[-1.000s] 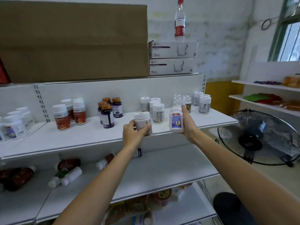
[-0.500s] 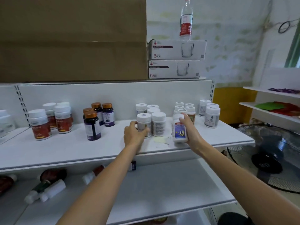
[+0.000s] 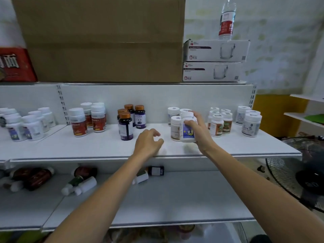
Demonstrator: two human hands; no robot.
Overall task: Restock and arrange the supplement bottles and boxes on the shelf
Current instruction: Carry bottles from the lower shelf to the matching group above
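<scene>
upper shelf (image 3: 105,148) — upright supplement bottles (image 3: 78,122) in clusters | lower shelf (image 3: 175,199) — toppled bottles (image 3: 82,185) lying on their sides

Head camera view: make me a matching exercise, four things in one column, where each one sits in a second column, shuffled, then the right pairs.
Column one
1. water bottle
2. blue-label bottle
3. dark bottle with copper cap
4. brown bottle

Column two
A. lying on its side on the lower shelf
B. standing on the middle shelf, left of the left hand
C. gripped by the right hand
D. upright on the stacked white boxes

Pairs: 1-D, 2-C, 3-B, 4-A
</scene>
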